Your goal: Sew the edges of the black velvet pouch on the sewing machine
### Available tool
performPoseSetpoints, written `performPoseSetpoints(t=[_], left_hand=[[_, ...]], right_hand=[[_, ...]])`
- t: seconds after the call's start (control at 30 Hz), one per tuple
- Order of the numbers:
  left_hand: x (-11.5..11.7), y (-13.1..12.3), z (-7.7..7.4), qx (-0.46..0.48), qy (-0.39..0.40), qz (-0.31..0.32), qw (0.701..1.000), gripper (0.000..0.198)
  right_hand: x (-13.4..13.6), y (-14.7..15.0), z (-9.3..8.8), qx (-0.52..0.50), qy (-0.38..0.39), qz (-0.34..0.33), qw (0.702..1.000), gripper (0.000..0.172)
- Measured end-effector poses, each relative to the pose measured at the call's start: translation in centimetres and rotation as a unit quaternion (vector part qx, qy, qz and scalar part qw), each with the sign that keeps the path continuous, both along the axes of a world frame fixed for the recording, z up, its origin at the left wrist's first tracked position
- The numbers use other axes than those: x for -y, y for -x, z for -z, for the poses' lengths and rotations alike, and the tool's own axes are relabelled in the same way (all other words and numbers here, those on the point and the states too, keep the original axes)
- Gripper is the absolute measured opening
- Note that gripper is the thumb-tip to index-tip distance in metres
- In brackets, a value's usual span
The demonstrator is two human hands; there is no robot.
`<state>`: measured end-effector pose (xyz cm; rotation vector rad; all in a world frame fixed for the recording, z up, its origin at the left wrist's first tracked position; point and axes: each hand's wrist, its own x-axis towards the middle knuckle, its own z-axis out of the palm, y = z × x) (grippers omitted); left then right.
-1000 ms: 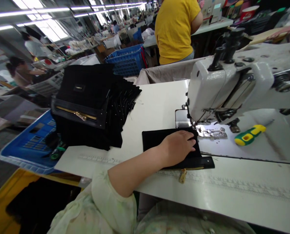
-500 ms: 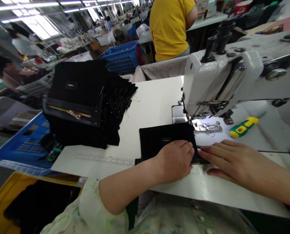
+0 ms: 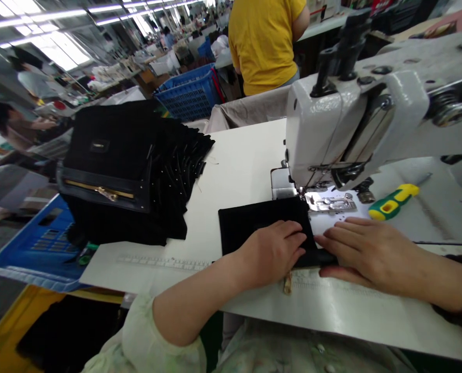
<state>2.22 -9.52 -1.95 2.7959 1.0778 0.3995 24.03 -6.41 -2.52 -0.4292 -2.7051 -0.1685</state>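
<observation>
A black fabric panel (image 3: 241, 223) lies on the sewing table, its far right corner by the presser foot of the white sewing machine (image 3: 324, 124). My left hand (image 3: 272, 254) rests on top of the panel, fingers slightly bent and laid on the cloth. At the panel's right end, my right hand (image 3: 366, 254) touches the dark strip along the near edge with its fingers stretched out; the thumb sits apart on the near side. A gold-coloured zipper pull (image 3: 288, 283) hangs out below my left hand. The needle's exact contact with the cloth is too small to make out.
A stack of black panels (image 3: 110, 129) with gold zips stands at the left, partly over a blue crate (image 3: 29, 254). A yellow-green screwdriver (image 3: 394, 202) lies right of the foot. A printed ruler (image 3: 164, 262) runs along the table. A person in yellow (image 3: 264, 46) is beyond.
The view has shifted slightly. The zipper pull now shows below my left hand, and the label on the panel is no longer visible. Both hands stay on the panel.
</observation>
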Motion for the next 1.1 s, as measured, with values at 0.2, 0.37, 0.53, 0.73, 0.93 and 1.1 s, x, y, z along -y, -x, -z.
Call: performPoseSetpoints(t=[0.2,0.37,0.53,0.73,0.93,1.1], left_hand=[[-1.7,-0.2,0.5,0.000,0.086,-0.024,0.996,0.037],[-2.9,-1.0,0.0,-0.047,0.130,-0.038,0.990,0.036],[-3.6,-0.8,0.2,0.024,0.125,-0.039,0.991,0.024],[-4.1,-0.2,0.9,0.140,0.102,-0.028,0.985,0.015],[-3.8,-0.4,0.7,0.110,0.030,-0.010,0.993,0.016],[-3.3,-1.0,0.5,0.058,-0.025,-0.008,0.998,0.018]], right_hand=[[-1.2,-0.7,0.9,0.017,0.033,0.033,0.999,0.064],[-1.1,-0.8,1.5,0.015,0.092,0.043,0.995,0.066],[-1.3,-0.8,1.7,0.023,0.115,0.050,0.992,0.067],[-1.1,-0.5,1.9,0.020,0.103,0.075,0.992,0.068],[-0.6,-0.2,2.5,0.029,0.032,0.051,0.998,0.063],[0.0,-0.2,2.9,0.030,0.032,0.050,0.998,0.055]])
